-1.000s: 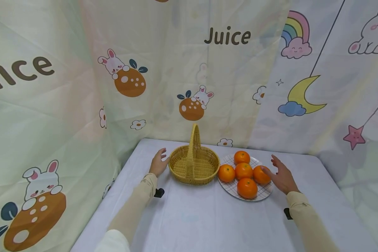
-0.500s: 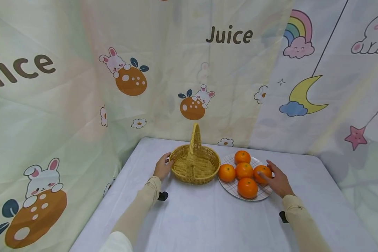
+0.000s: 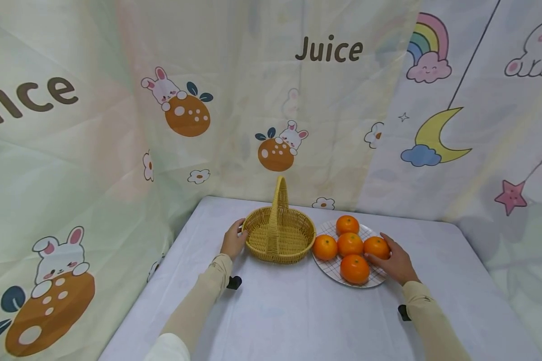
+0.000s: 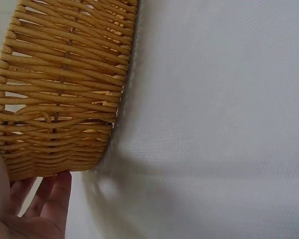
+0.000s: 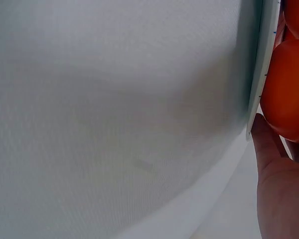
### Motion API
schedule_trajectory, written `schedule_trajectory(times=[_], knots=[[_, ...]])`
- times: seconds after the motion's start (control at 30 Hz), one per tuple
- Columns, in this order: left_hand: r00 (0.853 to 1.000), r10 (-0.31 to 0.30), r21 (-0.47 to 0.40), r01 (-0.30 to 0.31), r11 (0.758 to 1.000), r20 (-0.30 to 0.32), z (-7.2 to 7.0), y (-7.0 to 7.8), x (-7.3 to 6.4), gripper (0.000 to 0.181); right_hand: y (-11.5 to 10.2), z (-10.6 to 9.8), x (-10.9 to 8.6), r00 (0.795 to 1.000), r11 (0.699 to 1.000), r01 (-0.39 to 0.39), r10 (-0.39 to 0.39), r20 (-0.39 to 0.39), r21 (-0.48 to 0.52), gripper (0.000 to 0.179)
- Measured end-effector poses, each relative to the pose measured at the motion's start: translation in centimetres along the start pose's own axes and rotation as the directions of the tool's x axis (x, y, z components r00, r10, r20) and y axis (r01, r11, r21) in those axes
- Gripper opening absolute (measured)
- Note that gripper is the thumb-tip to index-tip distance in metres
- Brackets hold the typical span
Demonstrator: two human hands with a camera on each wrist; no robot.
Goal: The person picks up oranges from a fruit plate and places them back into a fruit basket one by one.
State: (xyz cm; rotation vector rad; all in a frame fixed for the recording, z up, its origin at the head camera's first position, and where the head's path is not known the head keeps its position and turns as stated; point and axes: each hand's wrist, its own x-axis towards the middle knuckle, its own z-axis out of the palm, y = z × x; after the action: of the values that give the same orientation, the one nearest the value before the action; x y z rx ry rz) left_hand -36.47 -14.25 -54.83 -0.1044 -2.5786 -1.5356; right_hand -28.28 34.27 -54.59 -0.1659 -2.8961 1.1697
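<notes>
A yellow wicker basket [image 3: 293, 235] with a tall arched handle stands on the white table. My left hand [image 3: 233, 240] holds its left end, and in the left wrist view the fingers [image 4: 57, 199] touch the woven wall from outside. To the basket's right lies a round checked plate [image 3: 327, 271] bearing several oranges [image 3: 350, 244]. At the plate's right side my right hand [image 3: 395, 260] grips the rightmost orange [image 3: 376, 248], thumb in front and fingers behind. That orange [image 5: 289, 94] still sits low over the plate's rim in the right wrist view.
The white-covered table [image 3: 289, 316] runs back to a printed cloth wall [image 3: 235, 100] close behind the basket and plate. Another cloth wall [image 3: 95, 175] rises along the left edge. A dark device [image 3: 234, 282] sits at the left wrist.
My left hand has moved right and taken hold of the basket's end. The right hand has come left, its fingers closing round the rightmost orange. Basket and plate stay put.
</notes>
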Motion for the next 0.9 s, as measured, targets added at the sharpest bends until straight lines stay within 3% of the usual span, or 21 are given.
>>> schedule_trajectory(times=[0.23,0.53,0.73,0.9], knots=[[1.000,0.004,-0.016,-0.004,1.000,-0.011,0.1,-0.4,0.1,0.049,0.2,-0.1,0.1,0.999,0.999,0.046,-0.046,-0.006,-0.004,0.102],[1.000,0.003,-0.004,-0.003,1.000,-0.019,0.1,-0.2,0.1,0.049,0.0,-0.6,0.1,0.999,0.999,0.033,-0.033,-0.002,-0.001,0.101],[1.000,-0.022,-0.011,0.022,1.000,-0.022,0.0,-0.3,-0.1,0.049,-1.2,-1.3,0.2,0.991,0.992,0.119,-0.120,-0.058,-0.032,0.097],[1.000,0.002,0.005,-0.002,1.000,-0.023,0.2,-0.5,0.2,0.049,-2.9,-1.8,0.1,0.976,0.985,0.170,-0.174,-0.129,-0.036,0.092]])
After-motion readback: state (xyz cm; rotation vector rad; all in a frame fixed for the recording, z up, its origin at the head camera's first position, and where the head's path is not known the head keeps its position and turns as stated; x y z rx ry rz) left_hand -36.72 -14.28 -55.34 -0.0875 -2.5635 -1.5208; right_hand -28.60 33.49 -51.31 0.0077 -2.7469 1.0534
